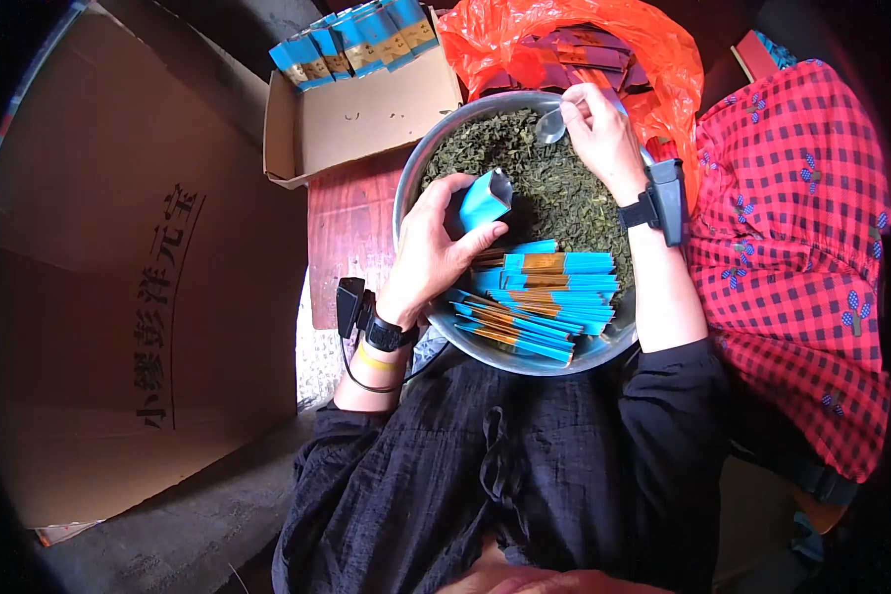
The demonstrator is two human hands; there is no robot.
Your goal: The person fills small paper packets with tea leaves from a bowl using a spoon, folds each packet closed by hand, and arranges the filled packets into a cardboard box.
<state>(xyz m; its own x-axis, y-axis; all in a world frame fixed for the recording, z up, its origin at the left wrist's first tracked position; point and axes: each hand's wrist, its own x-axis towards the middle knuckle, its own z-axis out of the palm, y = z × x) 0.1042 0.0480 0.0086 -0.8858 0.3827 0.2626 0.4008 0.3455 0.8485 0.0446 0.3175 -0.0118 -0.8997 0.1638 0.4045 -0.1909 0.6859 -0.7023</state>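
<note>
My left hand [431,243] is wrapped round a blue packet [485,201], tilted so that its open, silvery mouth faces up and right. Between the fingers of my right hand [602,137] is a small clear spoon [551,126], its bowl just over the dried leaves. Those dark green tea-like leaves [584,193] fill a wide metal basin [413,176] on or against my lap. Several flat blue-and-gold packets [544,292] lie stacked on the leaves at the near side, below my left hand. Whether the spoon bears any leaves I cannot make out.
An open cardboard tray [366,129] at the back left holds upright blue-and-gold packets [356,42]. Behind the basin, an orange plastic bag [485,45] contains dark red packets [584,54]. A large cardboard box [119,277] stands left; red-and-black checked cloth [792,238] lies right.
</note>
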